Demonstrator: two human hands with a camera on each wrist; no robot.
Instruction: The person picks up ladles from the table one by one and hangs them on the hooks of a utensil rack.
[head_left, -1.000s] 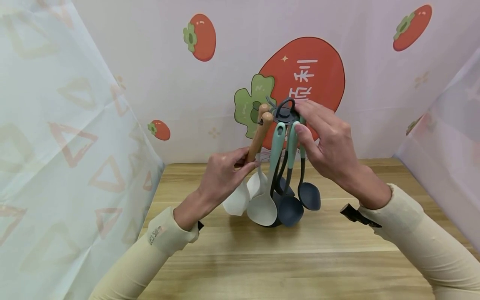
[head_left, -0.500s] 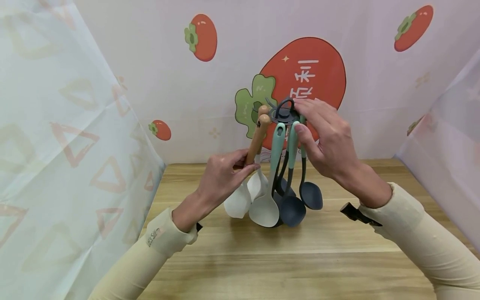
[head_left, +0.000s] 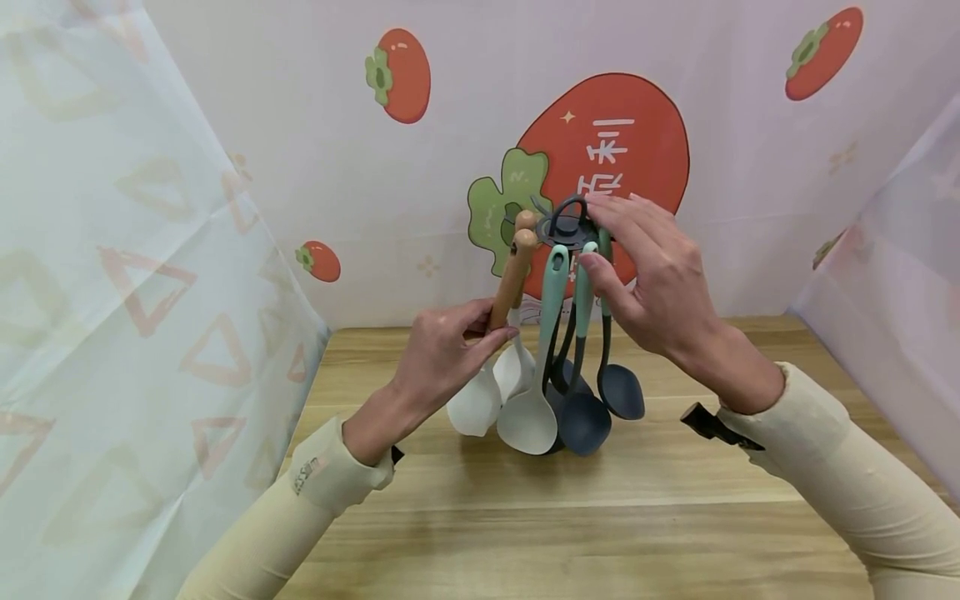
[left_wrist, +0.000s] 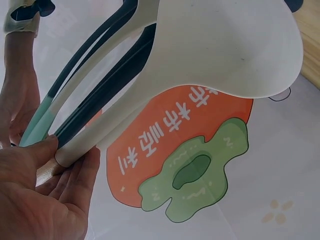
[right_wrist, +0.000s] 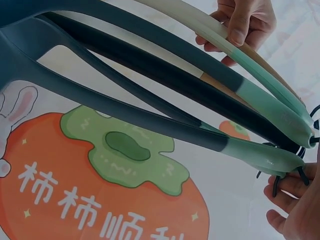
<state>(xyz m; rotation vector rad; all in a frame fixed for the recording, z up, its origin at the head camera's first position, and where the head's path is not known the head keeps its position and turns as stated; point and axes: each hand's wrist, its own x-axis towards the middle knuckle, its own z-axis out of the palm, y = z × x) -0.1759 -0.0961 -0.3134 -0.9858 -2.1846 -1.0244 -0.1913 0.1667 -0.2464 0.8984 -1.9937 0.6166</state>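
My left hand (head_left: 450,346) pinches a white spatula (head_left: 474,406) near the lower end of its wooden handle; the top of that handle is right at a hook of the dark utensil rack (head_left: 567,232). At the rack's right side my right hand (head_left: 660,271) holds its hooked top, fingers at the rim and thumb against a mint-green handle (head_left: 586,292). From the rack hang a cream ladle (head_left: 527,422), a dark blue ladle (head_left: 585,423) and another dark scoop-shaped utensil (head_left: 622,392). In the left wrist view, the pale spatula head (left_wrist: 225,45) fills the upper part.
A second wooden-handled white utensil (head_left: 514,371) hangs behind the spatula. The rack's base is mostly hidden behind the utensil heads, on a wooden table (head_left: 570,533). A printed cloth (head_left: 360,183) stands behind, with another cloth (head_left: 150,292) at the left.
The spatula's wooden handle has shifted slightly down and left at its top. Ladle heads have swung a little to the right. Both hands stay almost in place.
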